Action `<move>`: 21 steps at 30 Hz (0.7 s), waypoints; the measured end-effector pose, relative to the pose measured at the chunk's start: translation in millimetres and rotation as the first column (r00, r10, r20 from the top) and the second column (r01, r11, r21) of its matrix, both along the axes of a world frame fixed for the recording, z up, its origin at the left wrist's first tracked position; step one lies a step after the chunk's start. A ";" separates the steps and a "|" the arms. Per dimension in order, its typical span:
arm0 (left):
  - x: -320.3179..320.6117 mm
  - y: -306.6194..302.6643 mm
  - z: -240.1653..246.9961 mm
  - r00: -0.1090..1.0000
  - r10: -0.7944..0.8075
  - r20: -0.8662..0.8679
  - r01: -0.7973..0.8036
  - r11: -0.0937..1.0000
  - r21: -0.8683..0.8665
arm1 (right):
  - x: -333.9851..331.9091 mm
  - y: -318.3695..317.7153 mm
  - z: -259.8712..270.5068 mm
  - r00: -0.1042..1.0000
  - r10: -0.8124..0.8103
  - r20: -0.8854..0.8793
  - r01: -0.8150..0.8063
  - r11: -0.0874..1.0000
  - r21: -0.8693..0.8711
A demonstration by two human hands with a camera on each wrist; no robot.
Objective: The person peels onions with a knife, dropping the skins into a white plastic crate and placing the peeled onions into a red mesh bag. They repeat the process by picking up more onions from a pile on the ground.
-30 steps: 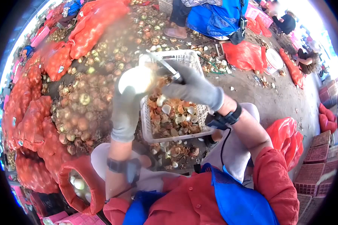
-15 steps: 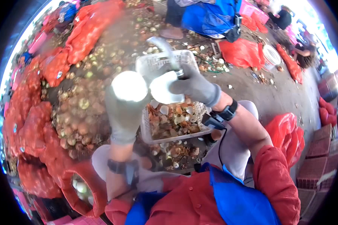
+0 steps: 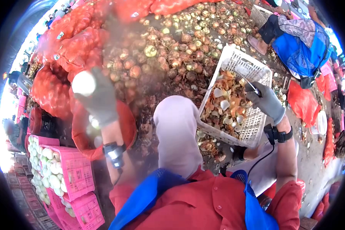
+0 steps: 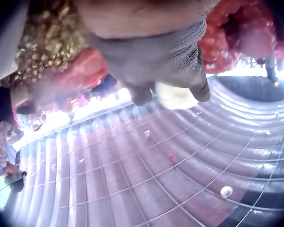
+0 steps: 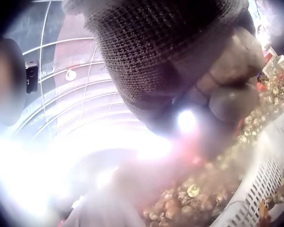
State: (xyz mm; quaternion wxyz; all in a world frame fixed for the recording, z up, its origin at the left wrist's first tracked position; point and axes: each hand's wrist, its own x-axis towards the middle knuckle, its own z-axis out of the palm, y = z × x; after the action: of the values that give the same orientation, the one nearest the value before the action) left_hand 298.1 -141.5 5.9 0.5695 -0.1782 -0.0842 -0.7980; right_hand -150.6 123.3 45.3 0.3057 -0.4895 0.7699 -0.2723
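Observation:
A peeled white onion [image 3: 84, 83] is gripped in my gloved left hand [image 3: 100, 96], out to the left near the red-lined tub [image 3: 127, 128]. In the left wrist view the onion [image 4: 176, 97] shows between the fingertips of the grey glove. Several pale onions lie inside the tub, partly behind my forearm. My gloved right hand [image 3: 269, 103] holds a small knife [image 3: 250, 84] by its dark handle, its blade pointing up and left. That hand is over the right side of a white plastic basket [image 3: 267, 78] holding onion skins and peelings [image 3: 222, 101].
A broad heap of unpeeled onions [image 3: 186, 38] covers the ground ahead. Full red mesh sacks [image 3: 51, 92] stand at the left. Pink crates [image 3: 78, 172] of peeled onions are stacked at the lower left. Another person in blue [image 3: 301, 48] is at the upper right.
My hands have parted from over the basket. The left has carried the onion leftward towards the tub; the white piece at my right hand is gone. The head view has turned left.

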 end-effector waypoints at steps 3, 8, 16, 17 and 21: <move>38.8 -13.5 -46.0 0.939 0.233 0.253 -0.316 0.877 0.363 | -3.7 -7.2 -14.6 0.998 0.016 0.067 -0.014 0.999 -0.028; 45.1 -80.8 -181.8 0.749 0.100 0.655 -0.195 0.978 0.073 | 4.4 -25.9 -18.9 0.999 0.004 0.035 -0.007 0.996 0.089; -51.3 -169.6 -224.0 -0.748 0.302 0.591 -0.072 0.848 -0.525 | 5.7 -54.8 -18.5 0.999 -0.015 -0.043 0.025 0.970 0.241; -59.9 -175.0 -221.0 -0.909 0.338 0.245 0.123 0.777 -0.617 | 3.1 -59.7 -20.9 0.999 -0.027 -0.024 0.032 0.966 0.257; -63.8 -234.1 -254.9 -0.945 0.173 0.279 0.104 0.964 -0.246 | -15.1 -77.5 -36.1 0.991 -0.121 0.054 0.098 0.942 0.320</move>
State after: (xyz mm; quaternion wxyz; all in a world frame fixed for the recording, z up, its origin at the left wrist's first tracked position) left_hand 234.3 -375.6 -249.0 0.0820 0.7239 -0.6475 -0.2236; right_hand -165.7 45.8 9.2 0.3924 -0.3802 0.8181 -0.1794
